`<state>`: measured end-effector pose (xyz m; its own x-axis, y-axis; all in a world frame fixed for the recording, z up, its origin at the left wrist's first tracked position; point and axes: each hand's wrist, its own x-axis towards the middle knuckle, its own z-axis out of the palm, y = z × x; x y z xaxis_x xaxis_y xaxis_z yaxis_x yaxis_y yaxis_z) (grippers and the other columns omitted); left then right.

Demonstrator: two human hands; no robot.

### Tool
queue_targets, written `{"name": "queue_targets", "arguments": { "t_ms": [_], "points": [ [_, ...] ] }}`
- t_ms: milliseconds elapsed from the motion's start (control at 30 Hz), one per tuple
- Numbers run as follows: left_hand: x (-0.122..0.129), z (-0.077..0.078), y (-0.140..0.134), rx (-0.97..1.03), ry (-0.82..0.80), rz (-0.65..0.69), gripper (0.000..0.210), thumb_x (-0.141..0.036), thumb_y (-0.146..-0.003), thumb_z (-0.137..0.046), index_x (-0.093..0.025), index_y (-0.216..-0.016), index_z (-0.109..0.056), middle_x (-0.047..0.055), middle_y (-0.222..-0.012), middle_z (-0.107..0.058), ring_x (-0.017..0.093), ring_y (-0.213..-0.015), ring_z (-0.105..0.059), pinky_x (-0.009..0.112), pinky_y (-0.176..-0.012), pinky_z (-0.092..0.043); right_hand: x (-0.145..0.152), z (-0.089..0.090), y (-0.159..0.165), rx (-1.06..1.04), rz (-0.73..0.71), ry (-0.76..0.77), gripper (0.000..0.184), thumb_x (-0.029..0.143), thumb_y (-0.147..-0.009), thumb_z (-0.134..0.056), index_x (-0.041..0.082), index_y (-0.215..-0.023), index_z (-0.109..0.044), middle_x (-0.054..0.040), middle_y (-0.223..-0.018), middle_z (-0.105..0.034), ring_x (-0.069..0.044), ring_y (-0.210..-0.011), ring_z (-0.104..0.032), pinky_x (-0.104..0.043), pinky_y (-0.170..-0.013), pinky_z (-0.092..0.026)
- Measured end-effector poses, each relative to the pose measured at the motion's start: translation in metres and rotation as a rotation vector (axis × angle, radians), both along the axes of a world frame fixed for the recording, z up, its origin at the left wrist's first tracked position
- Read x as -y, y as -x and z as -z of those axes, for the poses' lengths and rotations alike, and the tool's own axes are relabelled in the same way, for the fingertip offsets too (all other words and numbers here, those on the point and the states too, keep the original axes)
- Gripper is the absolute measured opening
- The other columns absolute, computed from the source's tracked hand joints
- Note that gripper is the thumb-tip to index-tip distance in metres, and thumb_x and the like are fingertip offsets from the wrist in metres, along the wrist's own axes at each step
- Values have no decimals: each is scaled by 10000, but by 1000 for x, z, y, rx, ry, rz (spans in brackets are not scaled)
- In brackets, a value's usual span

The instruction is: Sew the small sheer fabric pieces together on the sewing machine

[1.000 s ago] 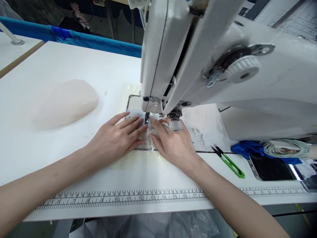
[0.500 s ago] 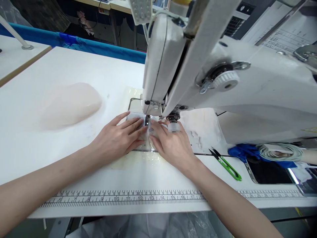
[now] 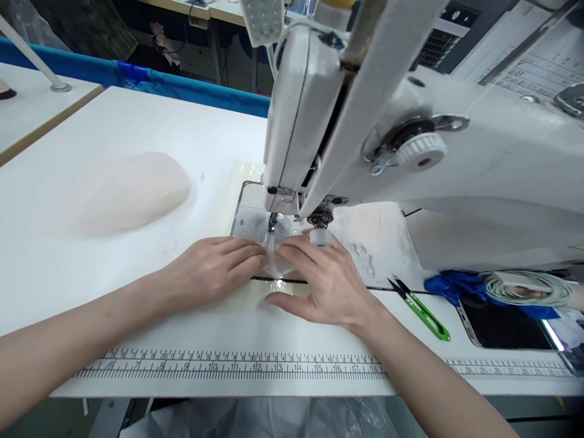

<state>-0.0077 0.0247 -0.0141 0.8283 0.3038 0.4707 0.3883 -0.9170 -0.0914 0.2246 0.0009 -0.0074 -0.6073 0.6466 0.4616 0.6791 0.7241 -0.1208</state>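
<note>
Left hand (image 3: 214, 271) lies palm-down and flat on the table, fingers stretched out toward the needle, fingertips pressing the near-left edge of a small clear plastic piece (image 3: 275, 263). Right hand (image 3: 326, 280) mirrors it from the other side, fingers spread and pressing the same piece, thumb stuck out toward the table's front edge. Neither hand is really gripping, it's more pinning the piece flat. The fingertips of both hands nearly meet over it.

The plastic piece sits just in front of the presser foot (image 3: 272, 224), half on the shiny metal needle plate (image 3: 249, 222). It's thin, see-through and glossy, so its outline is hard to make out.

The sewing machine (image 3: 365, 121) head hangs right over the fingers, a big off-white painted body with a ribbed knob on its side. So it's tight above and to the right, but there's lots of bare smooth white table (image 3: 137, 115) off to the left, apart from a soft pale pinkish fabric heap (image 3: 137, 191) well clear of the hands.

A printed ruler strip (image 3: 228, 365) runs along the front edge. Green-handled thread snips (image 3: 422, 310) lie near the right wrist, with a dark phone (image 3: 502, 328) further right.
</note>
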Motion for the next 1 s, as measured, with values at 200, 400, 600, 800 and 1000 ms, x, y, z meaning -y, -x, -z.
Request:
{"name": "queue_targets", "arguments": {
  "t_ms": [200,400,600,800,1000],
  "points": [
    [4,2,-4,9,-55,-88,244,-229,-947,-550,-93,-1130,-640,112,-1133,-719,222,-989,-699,337,-813,-600,2,5,5,102,0,-212,195,79,-912,-541,197,-860,-687,19,-987,-743,-130,-848,-629,-301,-908,-427],
    [11,6,-5,-60,-84,-162,298,-201,-963,-494,-67,-1172,-658,132,-1187,-692,251,-1115,-656,359,-932,-566,2,9,5,52,-99,-249,147,37,-863,-615,155,-880,-701,5,-954,-756,-131,-967,-656,-293,-950,-450],
    [12,4,-6,-91,-153,-169,269,-125,-953,-490,-31,-1118,-680,157,-1150,-701,255,-1075,-676,351,-908,-584,1,11,4,40,-102,-256,143,43,-866,-615,158,-860,-700,-2,-947,-763,-125,-940,-679,-301,-961,-467],
    [12,9,-3,-58,-71,-167,302,-133,-944,-505,-59,-1197,-651,153,-1210,-676,256,-1135,-647,353,-964,-563,3,9,4,58,-85,-238,187,47,-895,-571,175,-868,-705,0,-957,-768,-134,-937,-689,-321,-966,-486],
    [7,7,-4,-94,-131,-143,290,-135,-957,-477,-21,-1138,-672,172,-1165,-693,263,-1083,-674,359,-931,-585,3,9,3,82,-72,-219,220,36,-902,-551,183,-915,-714,5,-1003,-765,-128,-969,-685,-308,-995,-478]
  ]
}}
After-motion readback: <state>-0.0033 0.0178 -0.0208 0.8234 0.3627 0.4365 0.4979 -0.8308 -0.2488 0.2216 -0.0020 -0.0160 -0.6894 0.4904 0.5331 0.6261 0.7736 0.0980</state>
